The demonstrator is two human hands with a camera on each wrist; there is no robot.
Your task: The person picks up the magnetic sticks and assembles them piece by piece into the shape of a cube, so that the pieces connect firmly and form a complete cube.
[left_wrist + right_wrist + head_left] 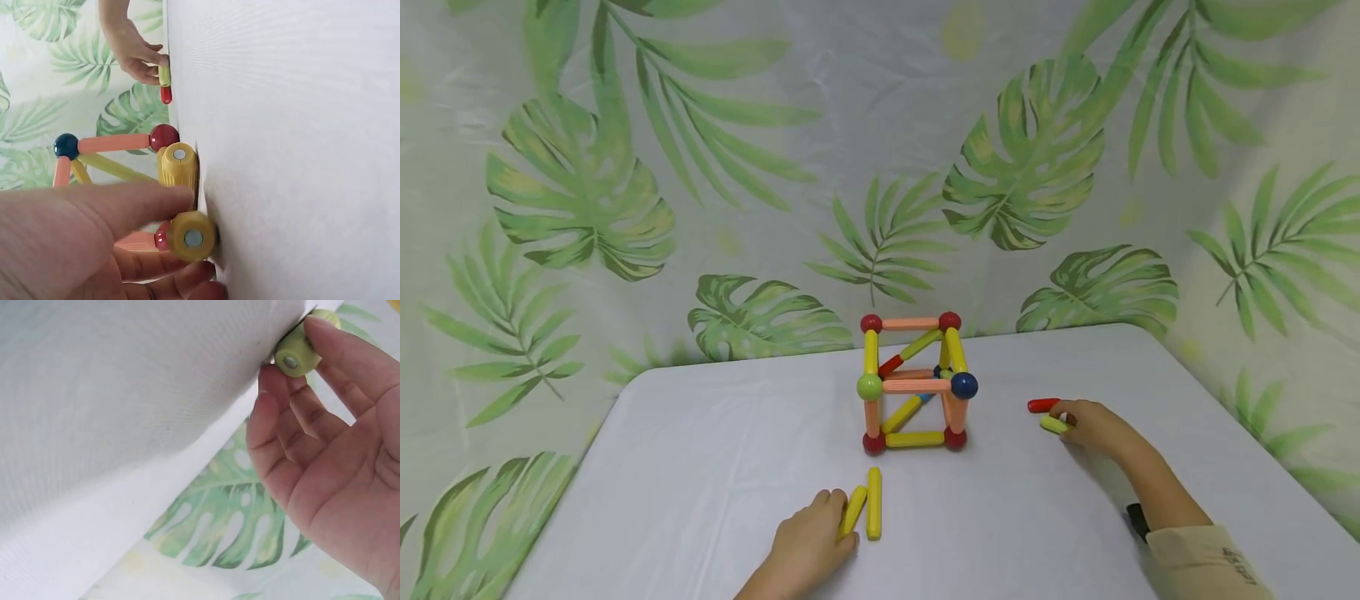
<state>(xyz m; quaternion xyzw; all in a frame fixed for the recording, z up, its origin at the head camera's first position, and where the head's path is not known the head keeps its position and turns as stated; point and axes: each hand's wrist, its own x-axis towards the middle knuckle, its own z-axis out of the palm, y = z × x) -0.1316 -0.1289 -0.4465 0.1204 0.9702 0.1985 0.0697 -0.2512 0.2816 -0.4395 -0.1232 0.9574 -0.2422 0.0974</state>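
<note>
My left hand (811,537) pinches a yellow magnetic stick (853,510) between thumb and fingers, low over the white table. Right beside it lies a second yellow stick (874,504); in the left wrist view, metal discs show in the ends of both. Over at the right, my right hand (1097,429) holds a short light green stick (297,356) by thumb and fingertips. A short red stick (1042,405) lies just beyond those fingers. Between the hands stands a cube-shaped frame (916,387) of pink and yellow sticks joined by red, blue and green balls, with diagonal sticks inside.
A white cloth covers the table (700,467), whose far edge runs behind the frame. Behind hangs a leaf-patterned curtain (880,125). A small black object (1138,522) shows beside the right wrist.
</note>
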